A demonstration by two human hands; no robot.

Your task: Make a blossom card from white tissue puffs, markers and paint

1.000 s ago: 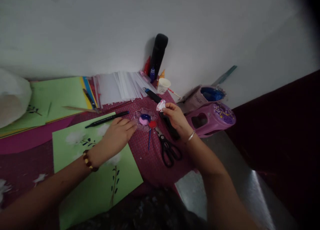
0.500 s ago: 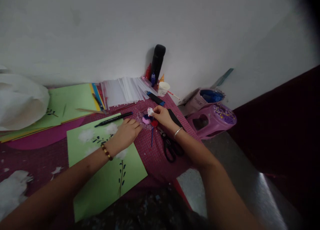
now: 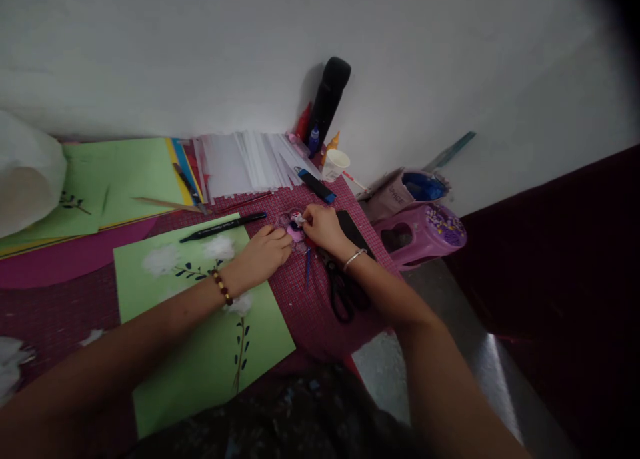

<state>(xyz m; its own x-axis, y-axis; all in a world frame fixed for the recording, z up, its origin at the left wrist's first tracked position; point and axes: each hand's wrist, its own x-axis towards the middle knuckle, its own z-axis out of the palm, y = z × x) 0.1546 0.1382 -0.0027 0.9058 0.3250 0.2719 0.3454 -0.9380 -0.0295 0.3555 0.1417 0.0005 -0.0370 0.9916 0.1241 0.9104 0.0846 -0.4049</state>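
Observation:
My right hand point(image 3: 323, 229) pinches a small white wad point(image 3: 300, 220) with reddish stains, pressed down into the clear paint palette point(image 3: 283, 219). Pink and dark blue paint show in its wells; red is partly hidden by my fingers. Beside the palette's left edge lies my left hand point(image 3: 267, 251), palm down, fingers stretched and apparently touching the rim. Under my left forearm is a green sheet point(image 3: 185, 359) with white fluffy puffs point(image 3: 219, 248) and painted stems with dark leaves. A black marker point(image 3: 223, 226) lies across its top edge. Below the palette is a thin blue paintbrush point(image 3: 308, 269).
Black-handled scissors point(image 3: 342, 300) lie under my right wrist. A paper cup point(image 3: 336, 166), paint bottles point(image 3: 313, 141) and a black flask point(image 3: 330, 96) stand at the back corner. White strips point(image 3: 255, 166) and coloured sheets point(image 3: 130, 172) line the wall. Right of the table is a pink stool point(image 3: 425, 236).
My right hand has lowered the white wad from above the palette into it. My left hand has moved right, up to the palette's edge. The whole view has shifted slightly.

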